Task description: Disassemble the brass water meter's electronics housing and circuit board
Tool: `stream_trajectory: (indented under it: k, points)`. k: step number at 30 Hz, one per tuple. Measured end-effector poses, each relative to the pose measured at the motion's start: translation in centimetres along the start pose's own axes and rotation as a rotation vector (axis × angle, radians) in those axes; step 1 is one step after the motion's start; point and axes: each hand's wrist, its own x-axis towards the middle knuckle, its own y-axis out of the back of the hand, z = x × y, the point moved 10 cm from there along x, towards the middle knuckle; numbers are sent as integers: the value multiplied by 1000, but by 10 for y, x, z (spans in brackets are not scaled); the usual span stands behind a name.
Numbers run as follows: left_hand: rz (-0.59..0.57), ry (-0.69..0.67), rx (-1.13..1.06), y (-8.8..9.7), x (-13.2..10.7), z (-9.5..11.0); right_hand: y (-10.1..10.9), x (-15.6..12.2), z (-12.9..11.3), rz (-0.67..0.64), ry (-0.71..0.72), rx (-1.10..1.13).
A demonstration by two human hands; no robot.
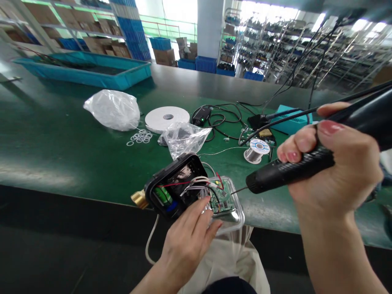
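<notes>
The right hand (347, 163) grips a black screwdriver (272, 176) — the half-open left hand (190, 234) touches a clear case (240, 216) by the worktop's (92, 163) near edge.

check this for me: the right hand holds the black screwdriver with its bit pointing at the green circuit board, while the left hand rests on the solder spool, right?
Not quite: the head view shows the left hand at the clear cover around the green circuit board, not on the solder spool. The rest is right.
</notes>
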Motion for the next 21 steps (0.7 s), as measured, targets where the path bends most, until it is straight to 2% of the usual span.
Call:
stream_trajectory:
  k: [3,9,14,17,21]
  points:
    - [79,63,-42,9,4,1,1,-4,-9,-3,10,44]
    - [60,143,-54,2,18,2,-10,-20,-17,-63,-9,56]
    - [39,166,-163,-3,6,-5,-14,-26,-23,-85,45,40]
    - [29,142,-187,-7,-3,-9,-13,-30,-14,-65,6,3]
    - [0,81,-86,-16,-6,-6,-20,-39,6,-103,-75,12]
